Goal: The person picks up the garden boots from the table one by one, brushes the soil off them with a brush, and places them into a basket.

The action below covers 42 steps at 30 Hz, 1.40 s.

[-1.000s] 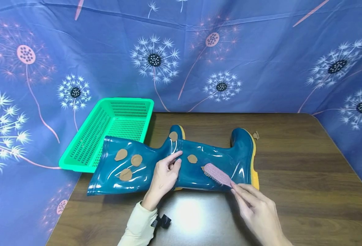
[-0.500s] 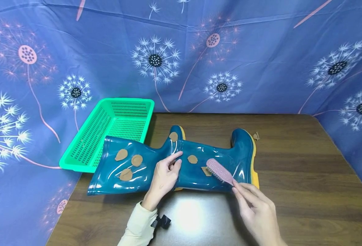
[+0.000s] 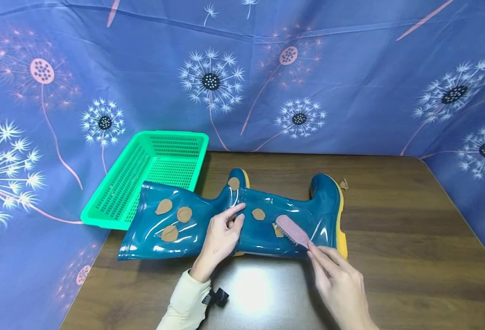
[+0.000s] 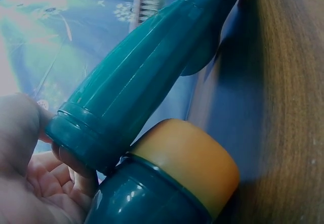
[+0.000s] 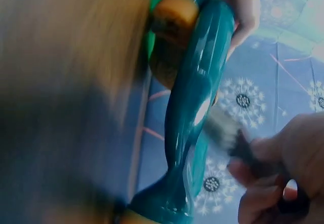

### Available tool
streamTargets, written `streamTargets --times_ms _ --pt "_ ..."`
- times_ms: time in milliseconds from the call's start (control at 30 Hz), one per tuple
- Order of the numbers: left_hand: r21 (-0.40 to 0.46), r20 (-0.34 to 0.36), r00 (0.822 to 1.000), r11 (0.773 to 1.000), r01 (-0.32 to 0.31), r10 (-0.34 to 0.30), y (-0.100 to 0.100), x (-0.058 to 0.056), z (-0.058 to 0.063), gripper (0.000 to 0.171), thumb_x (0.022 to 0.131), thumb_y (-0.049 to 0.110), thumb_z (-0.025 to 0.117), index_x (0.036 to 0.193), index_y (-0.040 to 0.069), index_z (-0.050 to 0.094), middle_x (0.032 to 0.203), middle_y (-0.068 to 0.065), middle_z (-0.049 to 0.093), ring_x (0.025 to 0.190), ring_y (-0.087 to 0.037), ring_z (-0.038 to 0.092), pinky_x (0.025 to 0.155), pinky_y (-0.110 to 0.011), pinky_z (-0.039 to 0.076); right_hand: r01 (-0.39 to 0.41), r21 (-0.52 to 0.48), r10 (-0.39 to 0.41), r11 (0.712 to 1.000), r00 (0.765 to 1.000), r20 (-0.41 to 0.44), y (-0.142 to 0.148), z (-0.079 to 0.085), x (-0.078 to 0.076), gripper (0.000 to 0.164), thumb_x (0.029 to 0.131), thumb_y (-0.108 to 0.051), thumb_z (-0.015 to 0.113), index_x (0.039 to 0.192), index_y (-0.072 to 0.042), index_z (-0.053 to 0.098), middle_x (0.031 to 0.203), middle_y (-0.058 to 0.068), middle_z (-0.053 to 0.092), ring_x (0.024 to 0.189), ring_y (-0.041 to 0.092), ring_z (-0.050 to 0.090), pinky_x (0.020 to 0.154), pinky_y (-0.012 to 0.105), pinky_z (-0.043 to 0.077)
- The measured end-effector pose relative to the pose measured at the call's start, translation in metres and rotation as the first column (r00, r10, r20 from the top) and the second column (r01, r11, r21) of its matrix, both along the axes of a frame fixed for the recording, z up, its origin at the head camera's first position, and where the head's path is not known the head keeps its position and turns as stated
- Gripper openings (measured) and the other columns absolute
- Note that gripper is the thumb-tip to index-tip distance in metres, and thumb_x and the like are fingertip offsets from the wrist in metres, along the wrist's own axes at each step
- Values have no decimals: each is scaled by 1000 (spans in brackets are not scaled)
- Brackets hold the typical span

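Two shiny teal rain boots with yellow soles lie on their sides. My left hand (image 3: pixel 221 236) holds the right-hand boot (image 3: pixel 296 206) at its top rim, index finger stretched along the shaft. In the left wrist view, fingers curl at the boot's opening. My right hand (image 3: pixel 341 279) pinches the handle of a pink bristle brush (image 3: pixel 293 230). Its bristles point down at a squarish brown patch (image 3: pixel 278 230) on the shaft, partly covering it. A rounder patch (image 3: pixel 258 214) lies nearby. The left-hand boot (image 3: pixel 143 243) bears several brown patches (image 3: pixel 169 233), and its sole is mostly hidden.
A green plastic basket (image 3: pixel 86 219) stands at the back left, behind the left-hand boot's shaft. Brown crumbs (image 3: pixel 344 184) lie on the wooden table (image 3: pixel 411 220) past the right boot's toe. A flowered blue cloth (image 3: pixel 349 68) hangs behind.
The brush shifted up and right across the brown patch, baring more of it, then a little back left. My left hand and both boots stay in place.
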<state>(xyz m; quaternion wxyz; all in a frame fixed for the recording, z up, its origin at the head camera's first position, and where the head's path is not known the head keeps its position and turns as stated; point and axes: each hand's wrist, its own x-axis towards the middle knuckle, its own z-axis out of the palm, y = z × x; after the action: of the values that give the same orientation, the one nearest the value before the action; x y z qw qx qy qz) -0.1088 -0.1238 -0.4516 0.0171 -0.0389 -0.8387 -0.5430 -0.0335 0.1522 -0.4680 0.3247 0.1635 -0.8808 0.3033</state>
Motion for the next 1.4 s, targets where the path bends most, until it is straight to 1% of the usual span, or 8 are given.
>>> streamTargets --times_ms 233,467,633,767,933,1067,1233,1400 --pt "0 -5 1000 1000 -4 4 0 0 1 37 110 19 58 145 15 67 62 1 45 51 -13 45 46 -22 31 -71 -33 72 997 997 37 1 -3 1 27 89 -5 84 116 -5 83 100 3 80 79 18 75 77 13 58" --pt "7 4 1000 1000 -2 2 -1 0 1 37 110 20 58 146 16 66 61 1 44 51 -13 44 46 -22 31 1 -53 -2 999 1000 -17 0 -3 -1 24 91 -10 83 114 -5 84 98 6 80 74 19 74 71 17 59" --pt "2 5 1000 1000 -1 1 0 0 0 37 110 21 58 146 16 66 62 1 45 51 -13 45 47 -22 32 -32 -12 32 999 999 2 -1 -3 -1 48 110 -42 53 114 -5 83 98 6 79 75 21 75 71 25 61" --pt "1 6 1000 1000 1 -1 1 -1 0 37 110 20 58 146 16 67 62 1 45 52 -14 45 47 -23 31 36 -17 -37 999 999 -28 -1 -1 -1 21 99 -18 76 114 -6 84 98 8 79 75 24 75 70 30 62" --pt "2 6 1000 1000 -5 5 2 -1 1 37 110 20 58 146 16 67 62 1 45 52 -14 46 47 -23 32 -51 -38 51 998 999 8 -2 -2 -2 43 75 7 87 116 -5 83 99 5 79 74 19 74 69 15 58" --pt "4 7 1000 1000 -2 2 1 -1 0 37 110 21 58 146 17 67 63 0 45 52 -14 45 47 -23 32 40 -38 -41 998 999 -34 0 -1 -5 39 77 3 88 114 -6 84 97 8 79 71 22 73 66 19 59" --pt "4 8 1000 1000 -14 14 0 0 0 37 110 20 58 146 17 67 62 0 45 51 -14 45 47 -23 31 -73 -71 72 995 997 -8 1 0 -4 25 89 -6 83 114 -5 84 98 7 80 73 18 72 66 12 56" --pt "8 11 1000 1000 -3 3 -1 0 0 37 111 21 58 146 17 66 62 0 45 51 -14 46 47 -23 32 40 -62 -39 997 999 15 3 2 -2 36 78 3 88 112 -6 84 97 8 80 69 18 72 64 14 56"
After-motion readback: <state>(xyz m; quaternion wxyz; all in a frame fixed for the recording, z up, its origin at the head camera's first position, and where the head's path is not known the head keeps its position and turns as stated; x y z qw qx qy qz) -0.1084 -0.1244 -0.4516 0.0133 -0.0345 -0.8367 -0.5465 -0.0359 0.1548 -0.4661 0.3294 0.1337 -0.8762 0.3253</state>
